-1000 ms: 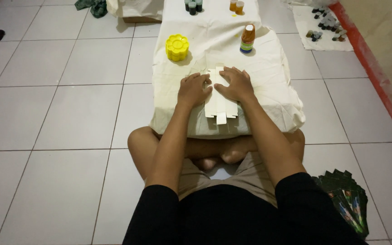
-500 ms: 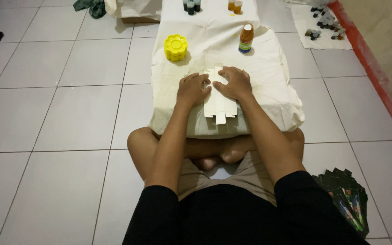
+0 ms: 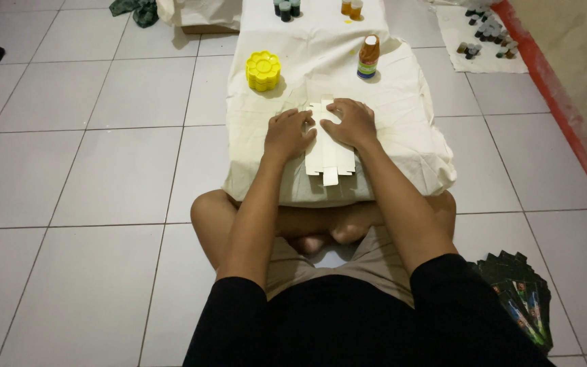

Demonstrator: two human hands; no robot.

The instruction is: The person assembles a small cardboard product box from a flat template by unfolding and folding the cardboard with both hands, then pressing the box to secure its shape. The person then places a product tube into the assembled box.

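A flat white cardboard box blank (image 3: 329, 158) lies on a low table draped in a cream cloth (image 3: 402, 129). My left hand (image 3: 287, 133) presses on its left side and my right hand (image 3: 352, 122) rests over its upper right part, fingers curled on the card. I sit cross-legged on the tiled floor with my knees under the table's near edge. A yellow flower-shaped palette (image 3: 263, 70) stands to the upper left of my hands. An orange bottle with a white cap (image 3: 368, 57) stands to the upper right.
Dark small bottles (image 3: 286, 8) and orange bottles (image 3: 351, 7) stand at the table's far end. Several small bottles (image 3: 486, 31) sit on a white sheet by the red-edged wall at right. A stack of dark green flat packs (image 3: 519, 292) lies by my right hip.
Both hands stay on the white card blank; they have hardly shifted. The view has dipped slightly.
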